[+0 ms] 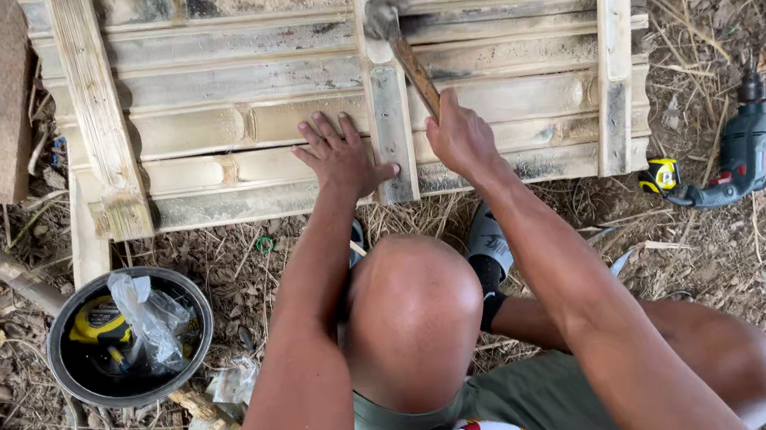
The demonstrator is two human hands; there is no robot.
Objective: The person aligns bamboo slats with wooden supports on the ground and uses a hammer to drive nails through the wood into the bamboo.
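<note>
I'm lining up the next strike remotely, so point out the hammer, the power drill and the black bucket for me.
hammer (413,71): head view, on the wooden handle above the right hand.
power drill (745,153): head view, on the green body.
black bucket (63,370): head view, on the left rim.

Weathered matt bamboo panel (243,125); wooden-handled metal hammer (401,50)

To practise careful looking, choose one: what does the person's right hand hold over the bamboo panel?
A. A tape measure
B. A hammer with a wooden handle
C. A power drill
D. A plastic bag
B: the right hand grips the wooden handle of a hammer whose metal head sits on a vertical slat of the bamboo panel, while the left hand lies flat beside it; the drill lies apart on the ground.
</note>
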